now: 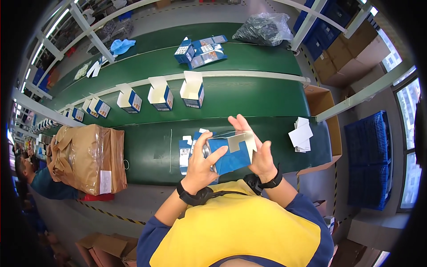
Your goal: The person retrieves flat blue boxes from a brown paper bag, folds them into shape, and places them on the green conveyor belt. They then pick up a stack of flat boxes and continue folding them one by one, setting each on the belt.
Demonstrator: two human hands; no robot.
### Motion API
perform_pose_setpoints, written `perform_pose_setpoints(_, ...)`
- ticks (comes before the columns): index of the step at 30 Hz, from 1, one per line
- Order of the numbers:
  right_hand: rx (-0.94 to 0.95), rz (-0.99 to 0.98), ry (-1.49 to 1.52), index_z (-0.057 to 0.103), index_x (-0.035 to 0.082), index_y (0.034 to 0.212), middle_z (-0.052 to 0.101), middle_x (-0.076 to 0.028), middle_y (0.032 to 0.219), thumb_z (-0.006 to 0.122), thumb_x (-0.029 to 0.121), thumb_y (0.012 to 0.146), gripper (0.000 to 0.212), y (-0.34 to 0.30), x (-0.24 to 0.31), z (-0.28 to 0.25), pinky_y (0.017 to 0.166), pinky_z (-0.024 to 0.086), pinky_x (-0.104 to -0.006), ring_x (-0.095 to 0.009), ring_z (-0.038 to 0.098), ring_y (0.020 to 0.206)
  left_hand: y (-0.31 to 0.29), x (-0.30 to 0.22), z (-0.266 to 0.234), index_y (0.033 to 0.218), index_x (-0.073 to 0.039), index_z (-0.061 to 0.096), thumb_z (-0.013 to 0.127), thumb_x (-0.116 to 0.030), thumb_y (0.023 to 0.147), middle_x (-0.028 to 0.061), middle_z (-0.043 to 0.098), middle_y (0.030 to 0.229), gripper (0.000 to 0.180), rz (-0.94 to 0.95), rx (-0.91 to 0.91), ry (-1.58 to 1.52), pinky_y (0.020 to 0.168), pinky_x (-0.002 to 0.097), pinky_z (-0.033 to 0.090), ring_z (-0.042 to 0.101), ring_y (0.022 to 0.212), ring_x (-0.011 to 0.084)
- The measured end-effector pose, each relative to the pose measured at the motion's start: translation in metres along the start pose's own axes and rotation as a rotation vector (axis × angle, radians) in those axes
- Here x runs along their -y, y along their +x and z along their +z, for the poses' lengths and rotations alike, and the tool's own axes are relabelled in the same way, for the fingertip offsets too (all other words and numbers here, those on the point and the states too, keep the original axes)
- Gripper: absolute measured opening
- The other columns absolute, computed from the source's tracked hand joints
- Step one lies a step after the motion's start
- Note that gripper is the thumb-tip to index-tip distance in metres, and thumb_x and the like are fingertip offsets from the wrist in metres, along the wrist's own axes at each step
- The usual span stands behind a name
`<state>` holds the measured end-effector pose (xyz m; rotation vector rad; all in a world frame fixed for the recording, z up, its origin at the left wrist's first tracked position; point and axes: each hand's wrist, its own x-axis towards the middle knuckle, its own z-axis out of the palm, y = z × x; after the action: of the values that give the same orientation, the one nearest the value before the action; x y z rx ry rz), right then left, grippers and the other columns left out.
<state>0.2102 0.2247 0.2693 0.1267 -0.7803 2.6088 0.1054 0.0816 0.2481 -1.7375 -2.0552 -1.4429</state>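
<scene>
Near the middle of the scene, just above the green desk (267,95), both hands hold 1 small blue carton (231,155) with its pale flaps open on the right. The left hand (202,160) wraps the carton's left end, fingers (218,155) curled across its blue face, and a shiny round object (206,150) shows at that end. The right hand (258,149) grips the right side, fingers closed along the flaps. Just left of the hands, flat blue cartons (184,153) lie on the desk. Farther off, 3 open blue-and-white cartons (192,91) stand in a row on the conveyor. To the right lies a stack of white cards (301,135). At the left sits a brown wrapped bundle (86,155).
</scene>
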Motion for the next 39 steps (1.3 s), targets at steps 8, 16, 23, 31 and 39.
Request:
perform_pose_setpoints(8,-0.025,0.018,-0.809,0.02,0.004,0.14,0.034,-0.016,0.138,0.054,0.03,0.089,0.067,0.004,-0.002,-0.011,0.103,0.027,-0.0343,-0.023,0.034,0.126,0.006,-0.003,-0.017,0.115,-0.016,0.046,0.086,-0.032,0.052,0.0205,0.037,0.125,0.076,-0.151,0.133,-0.216,0.091,0.0432,0.04,0.044,0.111,0.0383)
perform_pose_setpoints(16,0.586,-0.258,-1.234,0.045,0.009,0.129,0.052,-0.016,0.124,0.066,0.013,0.079,0.055,0.028,0.012,-0.036,0.096,0.037,-0.0342,-0.028,0.046,0.119,-0.001,0.008,-0.008,0.122,-0.013,0.038,0.084,-0.037,0.053,0.0209,0.038,0.125,0.086,-0.174,0.025,-0.451,0.09,0.0429,0.04,0.045,0.11,0.0371)
perform_pose_setpoints(23,0.226,0.313,-1.265,0.046,0.013,0.129,0.054,-0.012,0.123,0.069,0.019,0.076,0.058,0.027,0.006,-0.018,0.088,0.045,-0.0337,-0.029,0.057,0.105,0.007,0.012,-0.021,0.127,-0.013,0.035,0.084,-0.037,0.053,0.0197,0.039,0.125,0.091,-0.084,0.247,-0.221,0.09,0.0431,0.04,0.044,0.111,0.0385)
perform_pose_setpoints(31,0.273,0.437,-1.466,0.047,0.016,0.128,0.053,-0.011,0.122,0.069,0.021,0.075,0.057,0.03,0.002,-0.025,0.083,0.048,-0.033,-0.033,0.059,0.095,0.008,0.015,-0.019,0.129,-0.011,0.035,0.084,-0.037,0.053,0.0175,0.04,0.125,0.094,-0.199,0.296,-0.305,0.092,0.041,0.039,0.044,0.113,0.0357)
perform_pose_setpoints(39,0.106,0.253,-0.778,0.028,0.01,0.138,0.047,-0.014,0.128,0.048,0.046,0.086,0.066,0.023,-0.008,-0.028,0.09,0.043,-0.0369,-0.029,0.053,0.108,0.0,0.014,-0.009,0.128,-0.011,0.036,0.081,-0.042,0.057,0.0208,0.04,0.125,0.09,-0.184,0.121,-0.327,0.096,0.043,0.036,0.041,0.116,0.0376)
